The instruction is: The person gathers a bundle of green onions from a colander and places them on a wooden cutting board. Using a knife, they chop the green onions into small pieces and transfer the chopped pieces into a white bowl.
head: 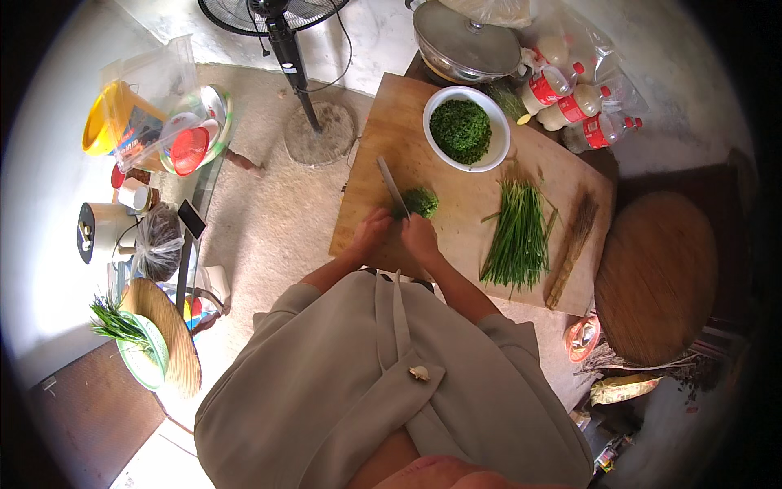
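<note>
My right hand (419, 236) is closed around the handle of a kitchen knife (392, 183), whose blade points up and to the left over a wooden board (452, 257). Beside the blade lies a small heap of finely chopped greens (421, 202). My left hand (373, 229) rests left of the knife, fingers bent down near the greens; whether it holds any stalks cannot be made out. A white bowl (504, 142) with chopped greens (461, 131) stands at the far side of the board. To the right lies a bundle of long green chives (518, 238).
A straw whisk (571, 250) lies at the board's right. Behind stand a lidded metal pot (467, 43) and several plastic bottles (571, 107). A round wooden board (657, 278) is at right. Left are a standing fan (293, 67) and a glass table (214, 177) with containers.
</note>
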### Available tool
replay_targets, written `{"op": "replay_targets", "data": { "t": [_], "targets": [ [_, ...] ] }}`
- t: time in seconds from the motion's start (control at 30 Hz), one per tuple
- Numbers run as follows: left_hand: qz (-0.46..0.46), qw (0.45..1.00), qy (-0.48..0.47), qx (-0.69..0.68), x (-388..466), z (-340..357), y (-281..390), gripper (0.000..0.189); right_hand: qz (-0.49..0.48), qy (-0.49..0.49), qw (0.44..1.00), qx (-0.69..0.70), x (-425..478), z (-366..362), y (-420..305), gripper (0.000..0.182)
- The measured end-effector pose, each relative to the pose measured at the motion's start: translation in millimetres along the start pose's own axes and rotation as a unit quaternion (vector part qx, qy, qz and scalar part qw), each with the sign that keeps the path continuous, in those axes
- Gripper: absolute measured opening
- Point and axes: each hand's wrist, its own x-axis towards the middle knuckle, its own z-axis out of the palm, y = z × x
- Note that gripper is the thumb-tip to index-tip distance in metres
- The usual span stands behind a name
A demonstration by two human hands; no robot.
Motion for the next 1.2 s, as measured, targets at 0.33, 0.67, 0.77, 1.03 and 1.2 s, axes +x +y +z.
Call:
{"op": "replay_targets", "data": {
  "t": [0.33, 0.67, 0.77, 1.03, 1.2],
  "targets": [
    [-0.013, 1.000, 0.023, -0.017, 5.0, 3.1, 0.2, 0.011, -0.017, 0.014, 0.991, 0.133, 2.1, -11.1, 21.0, 0.030],
    [-0.022, 0.999, 0.025, -0.025, 1.9, -2.5, 6.6, 0.010, -0.031, -0.009, 0.998, 0.045, -4.6, -1.9, 16.5, 0.026],
    [-0.019, 0.999, 0.024, -0.025, 4.1, -5.6, 9.1, 0.010, -0.007, -0.020, 0.999, 0.028, 1.1, -2.3, 7.7, 0.026],
    [-0.018, 0.999, 0.028, -0.034, 1.8, 4.2, 2.3, 0.010, 0.009, 0.035, 0.994, 0.100, 5.1, 2.2, 27.5, 0.032],
    [-0.017, 0.999, 0.033, -0.031, 6.2, 3.5, 5.3, 0.009, -0.003, 0.013, 0.991, 0.133, -1.2, -1.8, 29.5, 0.033]
  ]
}}
